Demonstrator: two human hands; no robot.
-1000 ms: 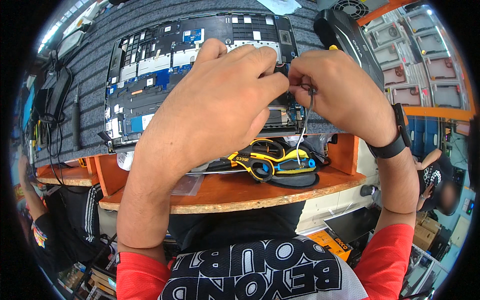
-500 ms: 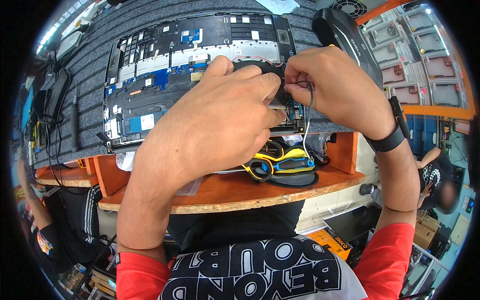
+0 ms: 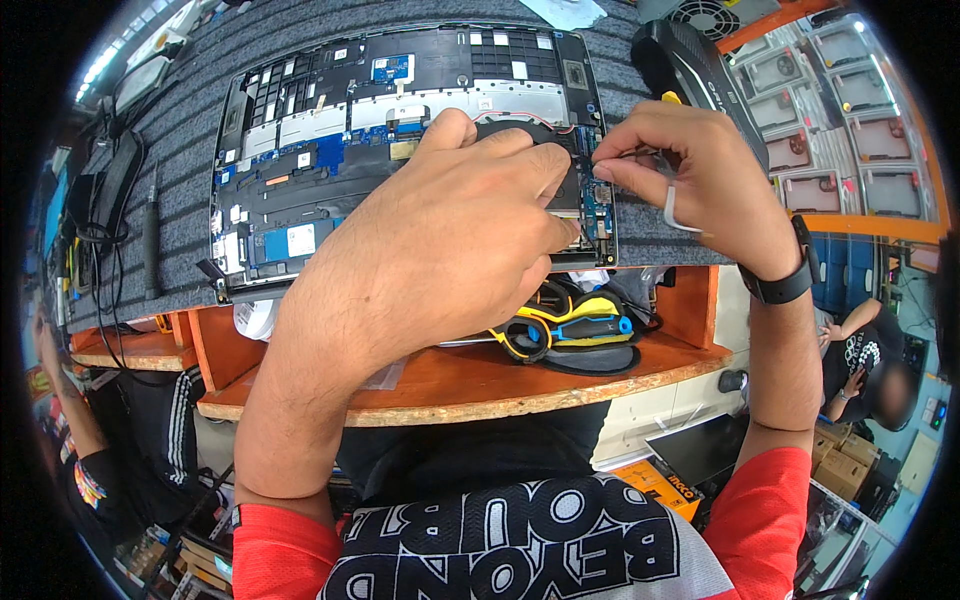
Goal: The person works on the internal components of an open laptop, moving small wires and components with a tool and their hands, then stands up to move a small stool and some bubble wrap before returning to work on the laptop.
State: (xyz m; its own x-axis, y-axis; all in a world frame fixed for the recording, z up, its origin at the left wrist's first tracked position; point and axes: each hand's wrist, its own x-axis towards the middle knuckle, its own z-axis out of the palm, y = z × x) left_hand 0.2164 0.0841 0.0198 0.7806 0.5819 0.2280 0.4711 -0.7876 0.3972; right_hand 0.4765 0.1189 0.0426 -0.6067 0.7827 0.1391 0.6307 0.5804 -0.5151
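An opened laptop chassis (image 3: 385,107), with its inner boards and metal plates bared, lies on the grey ribbed mat (image 3: 175,185). Over its right half is my left hand (image 3: 450,225), fingers bent down beside the black fan (image 3: 510,126); whatever sits under the fingertips is hidden. At the laptop's right edge my right hand (image 3: 690,170) pinches a thin cable, dark near the fingertips, whose whitish end (image 3: 670,206) curls below the palm. A slim dark screwdriver (image 3: 151,240) lies on the mat left of the laptop.
Black cables (image 3: 100,225) lie at the left. A black case (image 3: 690,70) stands at the upper right, near clear-fronted drawers (image 3: 880,135). Yellow-handled pliers (image 3: 525,335) rest on the orange shelf (image 3: 480,385) below. Other people are at both sides.
My right hand has moved slightly up and to the right, drawing the cable from the fan area toward the laptop's edge. My left hand has barely moved.
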